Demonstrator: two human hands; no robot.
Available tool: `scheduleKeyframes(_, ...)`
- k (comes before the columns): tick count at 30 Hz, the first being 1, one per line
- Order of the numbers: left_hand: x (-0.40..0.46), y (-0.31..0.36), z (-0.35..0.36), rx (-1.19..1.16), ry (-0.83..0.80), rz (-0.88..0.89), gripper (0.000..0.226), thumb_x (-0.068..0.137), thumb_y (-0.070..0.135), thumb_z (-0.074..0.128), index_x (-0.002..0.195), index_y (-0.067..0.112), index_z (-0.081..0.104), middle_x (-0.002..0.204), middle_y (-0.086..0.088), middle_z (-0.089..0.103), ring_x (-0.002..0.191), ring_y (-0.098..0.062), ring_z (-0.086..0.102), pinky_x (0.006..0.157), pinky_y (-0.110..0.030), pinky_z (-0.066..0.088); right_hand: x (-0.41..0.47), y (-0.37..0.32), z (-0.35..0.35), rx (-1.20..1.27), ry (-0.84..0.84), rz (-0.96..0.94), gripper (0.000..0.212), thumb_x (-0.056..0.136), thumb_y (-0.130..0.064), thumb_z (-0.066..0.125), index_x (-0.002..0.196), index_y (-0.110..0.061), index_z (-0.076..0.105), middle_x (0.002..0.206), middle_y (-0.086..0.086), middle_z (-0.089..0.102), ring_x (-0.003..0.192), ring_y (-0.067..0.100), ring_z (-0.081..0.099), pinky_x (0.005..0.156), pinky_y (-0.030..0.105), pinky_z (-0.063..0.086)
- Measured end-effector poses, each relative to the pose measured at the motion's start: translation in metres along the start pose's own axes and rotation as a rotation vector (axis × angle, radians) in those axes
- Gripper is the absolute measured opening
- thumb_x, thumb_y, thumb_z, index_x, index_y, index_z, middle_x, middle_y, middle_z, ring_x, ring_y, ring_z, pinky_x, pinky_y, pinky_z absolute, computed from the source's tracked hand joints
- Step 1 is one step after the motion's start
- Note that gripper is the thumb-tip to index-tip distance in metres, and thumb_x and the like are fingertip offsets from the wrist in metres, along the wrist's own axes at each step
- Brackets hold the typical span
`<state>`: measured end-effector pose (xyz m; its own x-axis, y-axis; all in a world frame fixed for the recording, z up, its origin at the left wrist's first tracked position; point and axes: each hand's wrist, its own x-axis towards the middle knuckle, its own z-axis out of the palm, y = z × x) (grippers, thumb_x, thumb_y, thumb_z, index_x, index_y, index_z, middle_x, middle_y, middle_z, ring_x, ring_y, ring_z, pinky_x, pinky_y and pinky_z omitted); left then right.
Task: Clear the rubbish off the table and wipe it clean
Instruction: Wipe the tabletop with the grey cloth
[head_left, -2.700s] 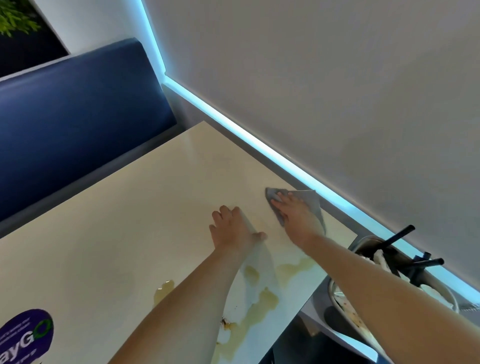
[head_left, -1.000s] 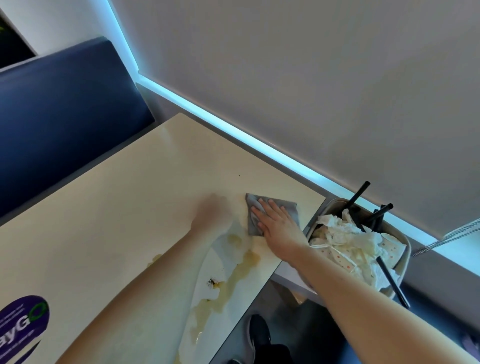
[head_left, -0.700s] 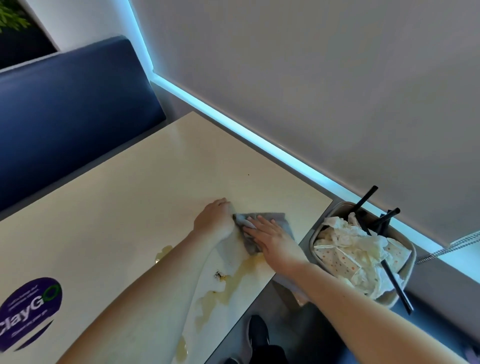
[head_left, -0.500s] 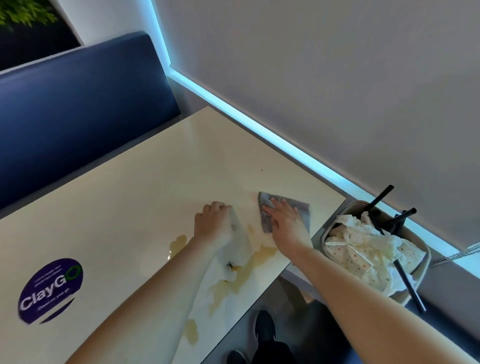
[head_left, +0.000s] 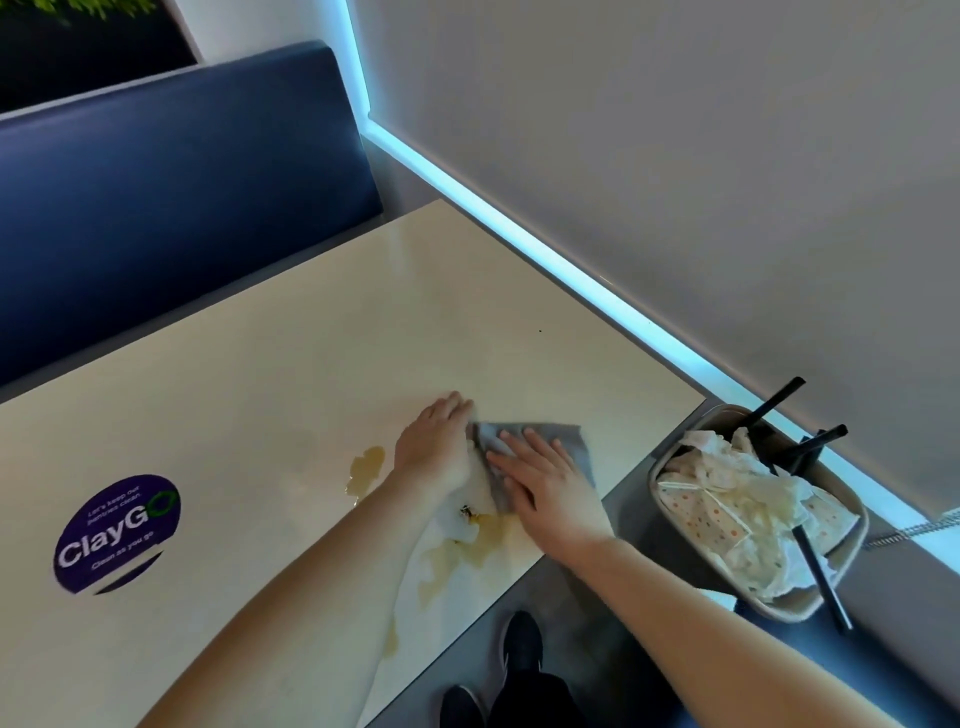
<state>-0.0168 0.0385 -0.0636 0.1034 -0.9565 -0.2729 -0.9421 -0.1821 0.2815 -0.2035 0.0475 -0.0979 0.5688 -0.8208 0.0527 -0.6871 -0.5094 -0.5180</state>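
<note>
So your right hand (head_left: 550, 480) slid the cloth (head_left: 563, 441) back w/ flat fingers, grip loose; left hand (head_left: 434, 452) grips tissue (head_left: 441, 551). Spill (head_left: 366, 467) still on tabletop (head_left: 260, 364).

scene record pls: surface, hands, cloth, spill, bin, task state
surface: cream table, purple ClayGo sticker at near left
left hand: on a white tissue, grip unclear
right hand: flat, fingers straight, pressing grey cloth
spill: yellowish liquid left of the left hand, more smeared under and near the tissue toward the table edge
bin: beige tub off the table to the right, holding crumpled paper and black straws
task state: rubbish mostly binned; wiping unfinished
</note>
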Motion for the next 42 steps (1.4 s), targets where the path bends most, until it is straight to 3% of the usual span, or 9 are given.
scheduleKeyframes(3,-0.003,-0.002,0.001,0.041,-0.038,0.026,0.059,0.103,0.014,0.033,0.156,0.017,0.009,0.164,0.003,-0.003,0.150,-0.014,0.001,0.121,-0.034,0.005,-0.011,0.025,-0.009,-0.029,-0.002,-0.035,0.040,0.103,-0.031,0.038,0.141,-0.035,0.049,0.154,-0.013,0.033,0.147,0.011,0.019,0.121,0.034,0.007)
scheduleKeyframes(7,-0.013,-0.003,0.004,-0.005,-0.022,0.012,0.056,0.102,0.010,0.028,0.156,0.014,0.012,0.164,0.004,0.001,0.150,-0.013,0.002,0.121,-0.034,0.002,-0.005,0.025,-0.008,-0.007,0.119,0.206,0.040,0.104,-0.024,0.038,0.143,-0.028,0.048,0.155,-0.006,0.035,0.148,0.017,0.019,0.120,0.032,0.003)
scheduleKeyframes(14,-0.036,-0.001,0.005,-0.142,0.213,0.019,0.039,0.098,0.016,0.043,0.133,0.029,0.055,0.133,0.008,0.054,0.123,-0.015,0.048,0.100,-0.030,0.034,-0.044,-0.013,0.015,-0.043,0.051,-0.086,0.044,0.094,-0.024,0.037,0.131,-0.026,0.061,0.141,-0.005,0.054,0.134,0.025,0.046,0.114,0.044,0.032)
scheduleKeyframes(17,-0.054,-0.009,0.012,-0.181,0.267,0.025,0.037,0.096,0.013,0.047,0.127,0.030,0.060,0.125,0.008,0.057,0.119,-0.019,0.048,0.098,-0.035,0.038,-0.024,-0.001,0.002,-0.079,0.097,0.089,0.043,0.092,-0.019,0.045,0.131,-0.025,0.061,0.138,0.000,0.056,0.125,0.032,0.049,0.107,0.046,0.041)
scheduleKeyframes(23,-0.080,-0.031,0.016,-0.155,0.319,-0.081,0.038,0.092,0.025,0.058,0.129,0.035,0.056,0.128,0.011,0.051,0.125,-0.017,0.039,0.099,-0.031,0.032,-0.048,-0.040,0.030,-0.080,0.104,0.002,0.043,0.091,-0.027,0.040,0.125,-0.028,0.067,0.129,-0.006,0.060,0.114,0.024,0.047,0.095,0.041,0.046)
scheduleKeyframes(29,-0.089,-0.038,0.016,-0.032,0.280,-0.291,0.076,0.077,0.057,0.070,0.142,0.037,0.036,0.140,0.006,0.033,0.130,-0.020,0.027,0.102,-0.036,0.024,-0.023,-0.027,0.016,-0.143,0.142,0.079,0.043,0.090,-0.026,0.041,0.125,-0.031,0.066,0.132,-0.012,0.056,0.113,0.021,0.045,0.090,0.035,0.036)
scheduleKeyframes(32,-0.089,-0.037,0.019,-0.034,0.299,-0.359,0.080,0.076,0.058,0.070,0.144,0.037,0.033,0.142,0.003,0.028,0.131,-0.021,0.025,0.102,-0.036,0.024,-0.043,-0.046,0.033,-0.152,0.148,0.077,0.044,0.091,-0.028,0.037,0.124,-0.032,0.066,0.127,-0.012,0.058,0.111,0.020,0.044,0.087,0.031,0.028)
scheduleKeyframes(36,-0.086,-0.035,0.018,-0.014,0.289,-0.391,0.082,0.073,0.059,0.072,0.142,0.038,0.033,0.144,0.003,0.024,0.132,-0.021,0.022,0.101,-0.036,0.022,-0.045,-0.034,0.026,-0.176,0.127,-0.037,0.040,0.092,-0.032,0.040,0.122,-0.037,0.067,0.129,-0.017,0.057,0.111,0.018,0.048,0.087,0.033,0.038)
scheduleKeyframes(42,-0.088,-0.035,0.018,-0.023,0.305,-0.418,0.078,0.072,0.062,0.071,0.139,0.038,0.037,0.144,0.004,0.026,0.130,-0.020,0.024,0.099,-0.036,0.023,-0.054,-0.038,0.028,-0.117,0.223,0.069,0.034,0.092,-0.034,0.046,0.113,-0.035,0.072,0.127,-0.015,0.060,0.113,0.018,0.047,0.091,0.034,0.035)
